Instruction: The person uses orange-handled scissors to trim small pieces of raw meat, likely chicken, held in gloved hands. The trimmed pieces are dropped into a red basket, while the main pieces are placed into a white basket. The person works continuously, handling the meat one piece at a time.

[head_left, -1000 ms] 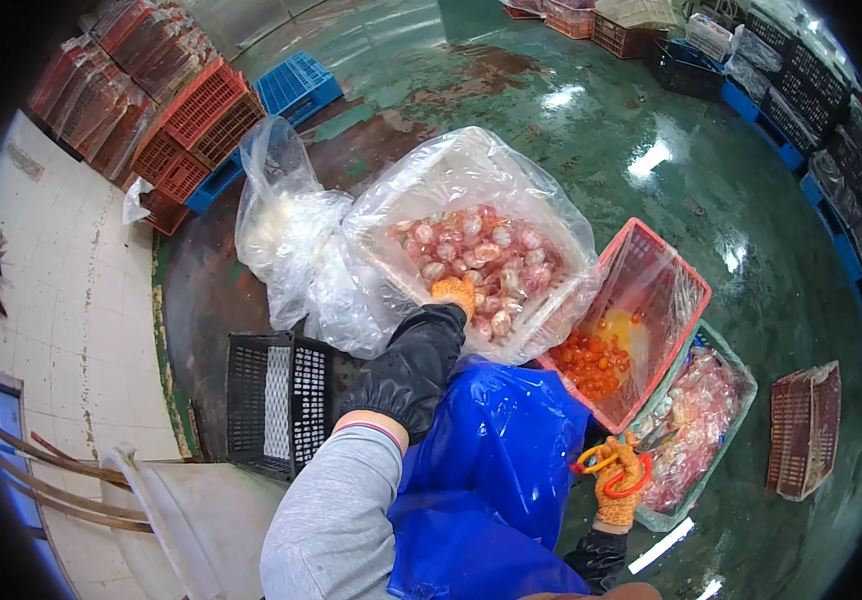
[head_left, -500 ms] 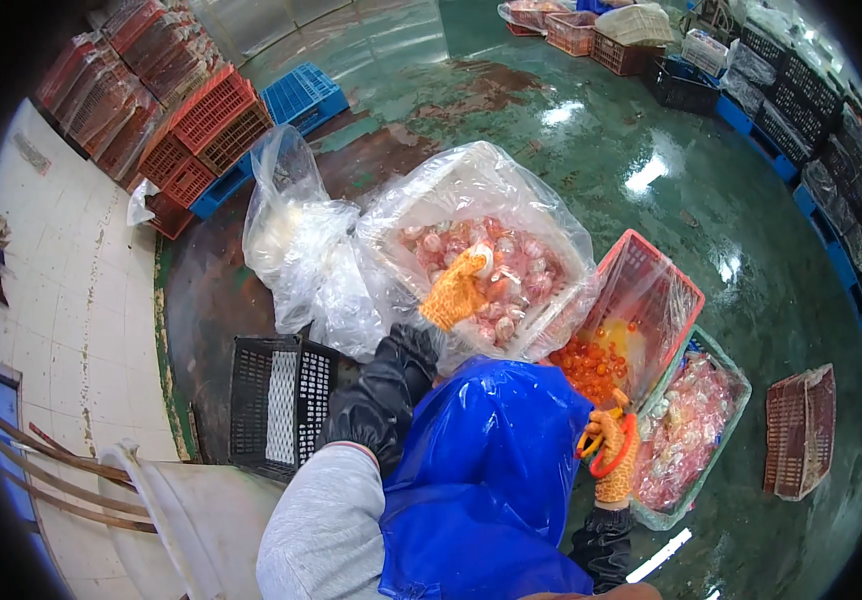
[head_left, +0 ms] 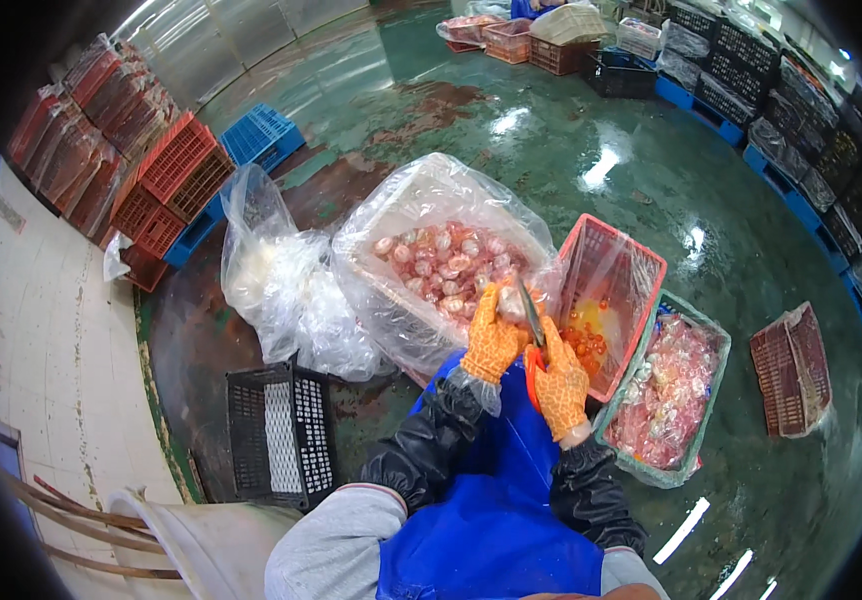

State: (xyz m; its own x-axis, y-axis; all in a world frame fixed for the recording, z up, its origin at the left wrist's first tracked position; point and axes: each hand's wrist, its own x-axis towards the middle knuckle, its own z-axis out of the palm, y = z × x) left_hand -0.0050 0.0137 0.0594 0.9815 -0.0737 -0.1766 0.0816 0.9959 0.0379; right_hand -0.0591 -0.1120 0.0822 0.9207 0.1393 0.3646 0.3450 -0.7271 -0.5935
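In orange gloves, my left hand (head_left: 489,340) grips a pale, round, seemingly wrapped item (head_left: 510,298) over the lined crate's front right. My right hand (head_left: 557,385) holds red-handled scissors (head_left: 531,312), whose blades touch or overlap that item. Pink-and-white round pieces (head_left: 431,260) fill much of the bottom of the large bag-lined crate (head_left: 381,200). Beside it, a red lined crate (head_left: 616,245) holds small glossy orange balls (head_left: 589,348). A green lined crate (head_left: 713,345) full of pink, plastic-looking material (head_left: 666,390) stands to its right.
Crumpled clear bags (head_left: 286,290) lie left of the big crate, above a black crate (head_left: 251,435). A maroon crate (head_left: 781,370) sits at right. Crate stacks (head_left: 166,165) line the left and right (head_left: 741,65). A person in blue (head_left: 526,8) is at the back.
My left hand has drawn back from among the pieces with an item in it. My right hand has brought the scissors from low right up to that item.
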